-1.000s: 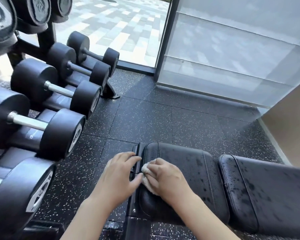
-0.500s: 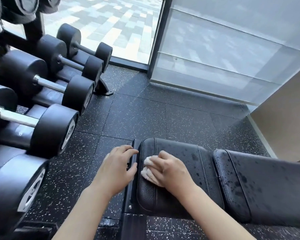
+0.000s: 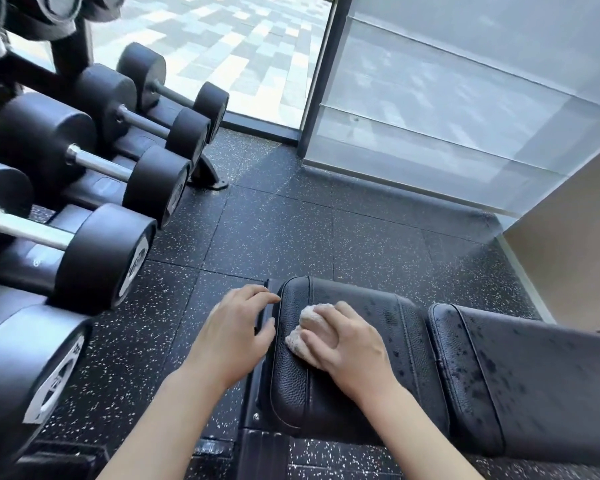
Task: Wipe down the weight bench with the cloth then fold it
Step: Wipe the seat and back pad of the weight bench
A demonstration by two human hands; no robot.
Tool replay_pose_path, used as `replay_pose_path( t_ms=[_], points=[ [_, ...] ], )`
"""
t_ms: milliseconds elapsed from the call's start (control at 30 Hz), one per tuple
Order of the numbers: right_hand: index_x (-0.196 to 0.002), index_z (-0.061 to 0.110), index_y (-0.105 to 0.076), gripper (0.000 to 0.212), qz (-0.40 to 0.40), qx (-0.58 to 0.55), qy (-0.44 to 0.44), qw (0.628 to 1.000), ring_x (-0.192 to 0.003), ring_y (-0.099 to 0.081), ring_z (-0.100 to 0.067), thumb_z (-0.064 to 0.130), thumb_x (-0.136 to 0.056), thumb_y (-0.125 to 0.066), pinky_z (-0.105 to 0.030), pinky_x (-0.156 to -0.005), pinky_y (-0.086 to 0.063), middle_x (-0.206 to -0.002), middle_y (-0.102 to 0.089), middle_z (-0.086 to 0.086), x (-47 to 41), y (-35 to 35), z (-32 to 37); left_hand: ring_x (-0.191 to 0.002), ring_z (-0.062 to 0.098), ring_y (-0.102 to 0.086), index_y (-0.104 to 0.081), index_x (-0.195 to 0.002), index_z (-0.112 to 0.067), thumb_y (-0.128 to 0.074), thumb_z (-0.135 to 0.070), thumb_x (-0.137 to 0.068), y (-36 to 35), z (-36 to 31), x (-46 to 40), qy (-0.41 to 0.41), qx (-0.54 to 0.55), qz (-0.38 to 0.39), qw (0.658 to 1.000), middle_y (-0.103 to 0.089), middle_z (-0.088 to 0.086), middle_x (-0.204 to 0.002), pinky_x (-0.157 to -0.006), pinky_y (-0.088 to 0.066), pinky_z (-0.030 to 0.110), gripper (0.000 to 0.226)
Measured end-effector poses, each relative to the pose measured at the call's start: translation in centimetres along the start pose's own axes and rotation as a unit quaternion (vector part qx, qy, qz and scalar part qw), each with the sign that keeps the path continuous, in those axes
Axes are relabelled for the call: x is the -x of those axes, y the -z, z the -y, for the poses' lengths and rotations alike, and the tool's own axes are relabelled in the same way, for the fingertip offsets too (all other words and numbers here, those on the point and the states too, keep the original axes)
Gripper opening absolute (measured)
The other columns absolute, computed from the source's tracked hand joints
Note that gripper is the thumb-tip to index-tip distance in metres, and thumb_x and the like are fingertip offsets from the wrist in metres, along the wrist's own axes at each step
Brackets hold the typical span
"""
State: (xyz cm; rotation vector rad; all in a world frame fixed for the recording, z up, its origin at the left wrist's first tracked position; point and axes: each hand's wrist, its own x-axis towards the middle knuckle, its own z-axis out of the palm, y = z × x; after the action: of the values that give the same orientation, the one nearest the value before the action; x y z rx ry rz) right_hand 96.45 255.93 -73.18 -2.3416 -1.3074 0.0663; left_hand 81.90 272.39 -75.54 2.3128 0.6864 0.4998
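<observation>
Far left we note a rack (image 3: 84, 46) of black dumbbells (image 3: 94, 251), steel handles, lying in sloped cradles and receding toward the window. Floor (image 3: 291, 230): black rubber tiles with pale flecks, seams visible. Behind it, clear glass onto grey paving, then a dark frame post (image 3: 317, 77), then frosted glass panels (image 3: 447, 98); a tan wall (image 3: 575, 254) closes the right edge.

Low centre, our left hand (image 3: 232, 337) rests at the end of the weight bench (image 3: 534, 382), fingers curled loosely over the dark bracket (image 3: 265, 308) just beside the seat pad; whether it truly grips the bracket we cannot tell, the fingertips hide the contact. Right of it, the cloth (image 3: 305, 327), off-white and bunched, sits on the left part of the seat pad (image 3: 291, 382). Our right hand (image 3: 343, 344) lies on top of it, fingers curled round the wad and pressing it down.

Further right, the pad surfaces carry dark wet speckles, denser on the back pad (image 3: 551, 375). The strip of seat pad left of the cloth looks matte and dry.
</observation>
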Motion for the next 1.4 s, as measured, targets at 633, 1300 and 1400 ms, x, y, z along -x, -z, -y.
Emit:
replay_pose_path(
  t_ms=[633,1300,1400],
  points=[
    [-0.111,0.028,-0.057,0.027,-0.036,0.055,-0.084,0.994,-0.094,-0.065,-0.021,0.048,-0.094,-0.061,-0.037,-0.078,-0.051,-0.106,-0.064,0.007,-3.1,0.5,-0.1,-0.119,0.01,-0.054,-0.071,-0.121,-0.025,-0.063,-0.024,-0.091,-1.7,-1.6,0.4,-0.043,0.033,0.008,0.998,-0.063,-0.013,-0.126,-0.109,-0.043,0.03,0.032],
    [-0.104,0.036,-0.057,0.024,-0.065,-0.043,-0.075,0.994,-0.09,-0.063,-0.001,0.049,-0.09,-0.069,-0.029,-0.082,-0.052,-0.1,-0.063,0.022,5.9,1.7,0.2,-0.12,0.007,-0.053,-0.072,-0.118,-0.029,-0.058,-0.031,-0.09,-1.9,-1.3,0.4,-0.052,0.048,0.018,0.997,-0.062,-0.018,-0.125,-0.107,-0.046,0.034,0.031],
    [-0.11,0.034,-0.058,0.027,-0.099,-0.036,-0.07,0.992,-0.088,-0.063,-0.003,0.048,-0.09,-0.07,-0.025,-0.079,-0.049,-0.101,-0.065,0.021,3.2,2.3,0.3,-0.121,0.008,-0.054,-0.072,-0.119,-0.028,-0.061,-0.027,-0.09,-2.1,-1.5,0.3,-0.059,0.05,0.018,0.997,-0.062,-0.017,-0.124,-0.107,-0.046,0.033,0.031]
  ],
)
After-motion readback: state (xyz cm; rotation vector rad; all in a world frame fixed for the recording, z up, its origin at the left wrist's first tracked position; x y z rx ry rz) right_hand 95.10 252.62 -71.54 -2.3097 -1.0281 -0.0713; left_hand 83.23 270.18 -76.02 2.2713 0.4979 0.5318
